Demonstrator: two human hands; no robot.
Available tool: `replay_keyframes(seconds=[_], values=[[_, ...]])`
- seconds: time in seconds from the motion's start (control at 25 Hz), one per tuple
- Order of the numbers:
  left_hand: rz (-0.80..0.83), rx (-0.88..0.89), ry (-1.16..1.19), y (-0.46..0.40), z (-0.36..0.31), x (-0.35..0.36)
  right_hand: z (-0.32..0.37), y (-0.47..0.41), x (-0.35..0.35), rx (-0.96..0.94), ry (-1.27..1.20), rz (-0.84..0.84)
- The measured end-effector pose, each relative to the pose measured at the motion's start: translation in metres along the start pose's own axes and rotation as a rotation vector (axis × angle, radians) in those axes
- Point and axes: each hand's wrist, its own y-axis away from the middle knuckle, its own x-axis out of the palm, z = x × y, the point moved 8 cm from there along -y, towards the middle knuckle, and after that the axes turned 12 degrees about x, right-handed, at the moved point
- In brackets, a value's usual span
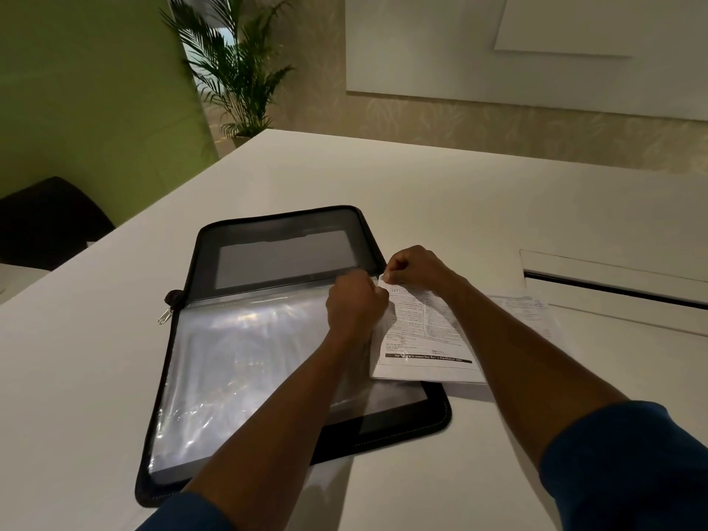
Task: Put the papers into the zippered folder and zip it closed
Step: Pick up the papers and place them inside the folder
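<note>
both hands, left hand [354, 300] and right hand [412, 268], pinch the printed sheet [421, 335] at the clear sleeve [245, 362] mouth; next likely slide it inside

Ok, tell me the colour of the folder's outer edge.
Black, with light stitching; the folder shows best in the head view.

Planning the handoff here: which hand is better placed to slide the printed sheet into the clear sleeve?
Probably the right hand: it pinches the printed sheet at its top corner. The left hand grips the clear sleeve edge, holding it open.
</note>
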Motion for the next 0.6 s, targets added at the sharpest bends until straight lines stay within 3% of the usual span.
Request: replay_keyframes(seconds=[0.44, 0.6], values=[[-0.107, 0.015, -0.001, 0.0033, -0.0088, -0.0074, 0.0007, -0.0043, 0.0024, -0.044, -0.001, 0.031], [0.001, -0.013, -0.105, 0.002, -0.0044, -0.0008, -0.0001, -0.0075, 0.0036, -0.054, -0.022, 0.07]])
